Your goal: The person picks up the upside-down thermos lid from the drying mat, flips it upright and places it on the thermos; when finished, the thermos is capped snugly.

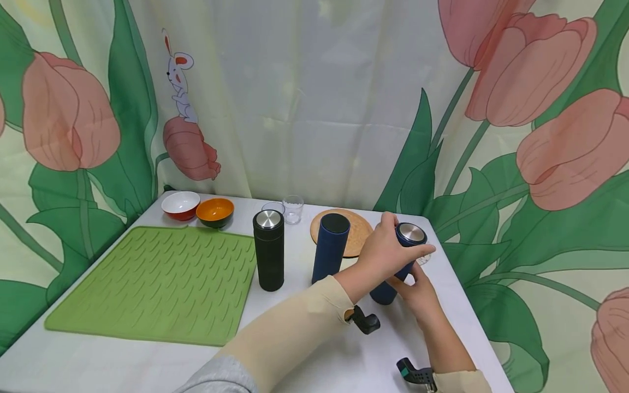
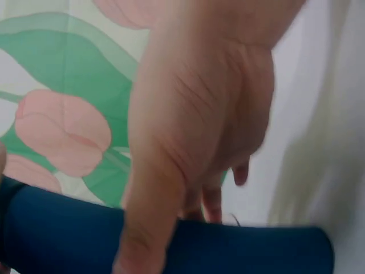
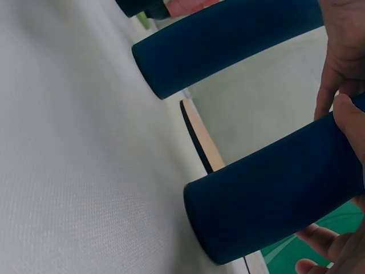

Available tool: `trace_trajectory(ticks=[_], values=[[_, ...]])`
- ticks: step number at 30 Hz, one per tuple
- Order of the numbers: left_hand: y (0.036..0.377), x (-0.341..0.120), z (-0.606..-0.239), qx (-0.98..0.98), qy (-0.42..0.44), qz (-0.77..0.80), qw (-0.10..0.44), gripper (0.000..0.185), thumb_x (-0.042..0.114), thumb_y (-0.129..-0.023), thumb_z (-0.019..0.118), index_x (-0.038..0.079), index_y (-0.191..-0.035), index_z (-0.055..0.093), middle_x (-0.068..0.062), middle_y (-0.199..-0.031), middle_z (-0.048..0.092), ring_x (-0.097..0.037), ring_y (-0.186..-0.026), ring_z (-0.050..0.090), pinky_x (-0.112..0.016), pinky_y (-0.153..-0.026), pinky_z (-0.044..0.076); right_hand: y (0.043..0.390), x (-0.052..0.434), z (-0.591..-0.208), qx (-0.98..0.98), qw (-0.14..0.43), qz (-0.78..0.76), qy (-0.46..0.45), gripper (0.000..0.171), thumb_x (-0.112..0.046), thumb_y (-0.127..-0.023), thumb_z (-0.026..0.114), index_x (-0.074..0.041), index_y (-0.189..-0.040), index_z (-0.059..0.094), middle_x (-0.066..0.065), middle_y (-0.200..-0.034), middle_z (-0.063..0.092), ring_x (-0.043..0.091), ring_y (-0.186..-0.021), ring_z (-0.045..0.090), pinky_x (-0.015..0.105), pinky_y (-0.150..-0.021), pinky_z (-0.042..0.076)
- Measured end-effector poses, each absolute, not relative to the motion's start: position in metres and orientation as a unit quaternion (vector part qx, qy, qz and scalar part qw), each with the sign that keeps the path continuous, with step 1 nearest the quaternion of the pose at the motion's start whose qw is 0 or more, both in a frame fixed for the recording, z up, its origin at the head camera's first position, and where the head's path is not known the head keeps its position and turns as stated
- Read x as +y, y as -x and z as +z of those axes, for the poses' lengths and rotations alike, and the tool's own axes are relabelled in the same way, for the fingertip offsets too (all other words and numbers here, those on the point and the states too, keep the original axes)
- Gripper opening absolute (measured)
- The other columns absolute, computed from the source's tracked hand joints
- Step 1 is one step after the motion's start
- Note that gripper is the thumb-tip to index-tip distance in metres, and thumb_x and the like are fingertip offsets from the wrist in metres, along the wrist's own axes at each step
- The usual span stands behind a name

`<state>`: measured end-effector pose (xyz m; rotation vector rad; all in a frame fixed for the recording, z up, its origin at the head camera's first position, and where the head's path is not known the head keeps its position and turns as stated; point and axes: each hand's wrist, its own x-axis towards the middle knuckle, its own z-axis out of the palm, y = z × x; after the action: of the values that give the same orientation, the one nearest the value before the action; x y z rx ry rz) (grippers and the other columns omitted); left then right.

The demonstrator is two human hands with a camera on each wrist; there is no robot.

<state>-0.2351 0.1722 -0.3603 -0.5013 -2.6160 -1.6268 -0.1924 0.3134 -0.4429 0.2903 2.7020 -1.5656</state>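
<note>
Right of centre in the head view, both hands hold a blue flask [image 1: 393, 273] that stands tilted on the white counter [image 1: 123, 360]. The left hand [image 1: 385, 252] wraps its fingers around the upper part, just under the steel lid [image 1: 411, 233]; the right hand [image 1: 417, 289] clasps the lower body. A second blue flask [image 1: 330, 248] and a black flask [image 1: 268, 251] stand to the left, beside a green mat [image 1: 157, 284].

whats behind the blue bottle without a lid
Behind the open blue bottle lies a round cork mat on the white table, apparently touching its base. The bottle hides the mat's near-left part. Further back hangs the curtain.
</note>
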Motion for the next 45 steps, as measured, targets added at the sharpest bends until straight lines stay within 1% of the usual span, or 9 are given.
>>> trace_trajectory(ticks=[5,14,18,22,27,31,38,41,45], values=[[0.237,0.164,-0.353,-0.845,0.19,-0.5,0.011,0.078,0.066,-0.084,0.082,0.027,-0.142,0.05,0.002,-0.123,0.065,-0.012,-0.103,0.066,-0.03,-0.076,0.055,0.195,0.313,-0.44,0.866,0.004,-0.49,-0.096,0.09,-0.053,-0.096,0.076,-0.025,-0.168,0.029,0.02,-0.172,0.032,0.048,-0.161,0.024,0.076,-0.119,0.031],[0.258,0.142,-0.35,-0.773,0.291,-0.552,-0.114,0.063,0.044,-0.095,0.078,0.025,-0.151,0.054,0.003,-0.14,0.063,-0.011,-0.126,0.06,-0.038,-0.102,0.054,0.194,0.311,-0.437,0.869,0.023,-0.48,-0.113,0.099,-0.059,-0.093,0.076,-0.022,-0.17,0.025,0.019,-0.177,0.021,0.051,-0.162,0.016,0.076,-0.122,0.024],[0.251,0.149,-0.35,-0.801,0.259,-0.53,-0.099,0.08,0.053,-0.089,0.08,0.022,-0.155,0.046,-0.001,-0.137,0.063,-0.013,-0.12,0.063,-0.035,-0.097,0.056,0.192,0.311,-0.44,0.87,0.025,-0.478,-0.117,0.1,-0.061,-0.092,0.076,-0.024,-0.17,0.025,0.018,-0.178,0.018,0.05,-0.163,0.013,0.076,-0.122,0.023],[0.239,0.161,-0.351,-0.844,0.198,-0.496,-0.045,0.094,0.068,-0.078,0.085,0.023,-0.148,0.042,-0.002,-0.126,0.064,-0.013,-0.103,0.066,-0.03,-0.08,0.055,0.192,0.313,-0.442,0.872,0.021,-0.477,-0.111,0.098,-0.064,-0.092,0.075,-0.025,-0.169,0.028,0.019,-0.176,0.023,0.049,-0.162,0.018,0.076,-0.12,0.028],[0.239,0.165,-0.349,-0.863,0.209,-0.461,0.001,0.074,0.067,-0.084,0.082,0.024,-0.135,0.049,0.002,-0.113,0.067,-0.01,-0.089,0.066,-0.026,-0.069,0.053,0.193,0.313,-0.441,0.872,0.019,-0.477,-0.11,0.097,-0.065,-0.092,0.075,-0.028,-0.168,0.028,0.018,-0.176,0.026,0.048,-0.161,0.023,0.075,-0.119,0.032],[0.25,0.155,-0.343,-0.84,0.268,-0.47,-0.037,0.059,0.056,-0.091,0.079,0.027,-0.138,0.057,0.004,-0.119,0.07,-0.009,-0.099,0.067,-0.028,-0.079,0.056,0.195,0.314,-0.439,0.869,0.022,-0.481,-0.113,0.1,-0.064,-0.092,0.075,-0.026,-0.17,0.025,0.016,-0.178,0.02,0.049,-0.163,0.016,0.076,-0.121,0.027],[0.263,0.142,-0.335,-0.777,0.309,-0.527,-0.152,0.064,0.039,-0.094,0.079,0.027,-0.152,0.056,0.002,-0.138,0.066,-0.01,-0.12,0.063,-0.031,-0.096,0.056,0.195,0.314,-0.44,0.857,0.02,-0.504,-0.104,0.098,-0.054,-0.094,0.078,-0.023,-0.17,0.025,0.017,-0.177,0.022,0.048,-0.164,0.015,0.075,-0.122,0.026],[0.263,0.142,-0.335,-0.781,0.29,-0.532,-0.152,0.074,0.041,-0.092,0.081,0.027,-0.157,0.049,-0.004,-0.143,0.063,-0.015,-0.124,0.063,-0.035,-0.098,0.056,0.195,0.313,-0.441,0.855,0.02,-0.509,-0.102,0.097,-0.053,-0.094,0.078,-0.022,-0.17,0.026,0.017,-0.177,0.022,0.048,-0.164,0.015,0.075,-0.121,0.027],[0.255,0.149,-0.337,-0.815,0.224,-0.523,-0.111,0.092,0.058,-0.082,0.086,0.026,-0.155,0.041,-0.008,-0.139,0.064,-0.019,-0.121,0.065,-0.038,-0.093,0.058,0.194,0.312,-0.441,0.853,0.019,-0.511,-0.104,0.094,-0.052,-0.095,0.078,-0.022,-0.169,0.028,0.016,-0.177,0.021,0.048,-0.164,0.015,0.075,-0.122,0.028]])
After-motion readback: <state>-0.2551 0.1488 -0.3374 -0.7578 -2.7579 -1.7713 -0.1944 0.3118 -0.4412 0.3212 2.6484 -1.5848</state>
